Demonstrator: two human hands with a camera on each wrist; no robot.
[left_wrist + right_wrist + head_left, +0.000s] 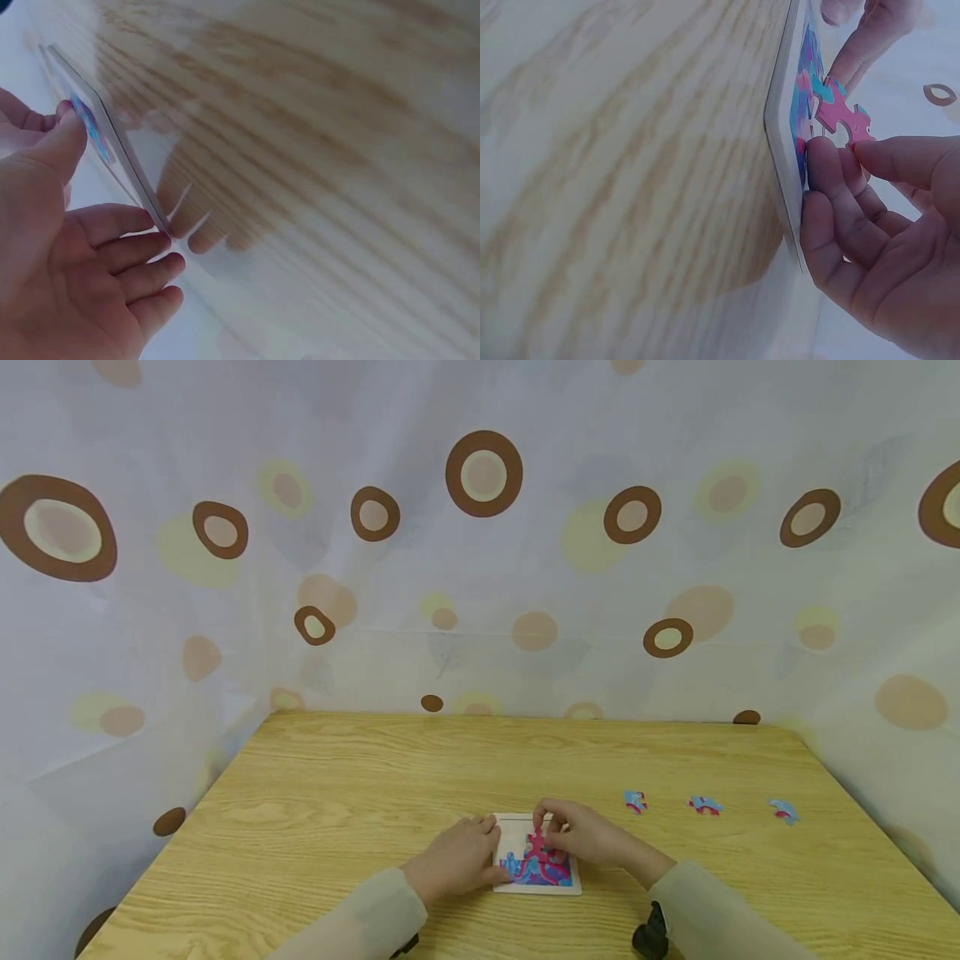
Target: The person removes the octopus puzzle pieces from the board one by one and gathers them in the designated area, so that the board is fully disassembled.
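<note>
Pink puzzle piece [536,845] between both hands [463,857] [581,833]

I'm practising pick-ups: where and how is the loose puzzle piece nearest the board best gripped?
Probably pinch the nearest loose piece by two opposite outer edges, coming straight down from above: it lies flat on the table, offering no raised handle, and sits apart from the middle loose piece, leaving its sides reachable.

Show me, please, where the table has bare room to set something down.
Bare table: left of the left hand, and behind the tray up to the curtain. Crowded: the tray, where the right hand pinches a pink piece; less so, farther right, around three loose pieces.
</note>
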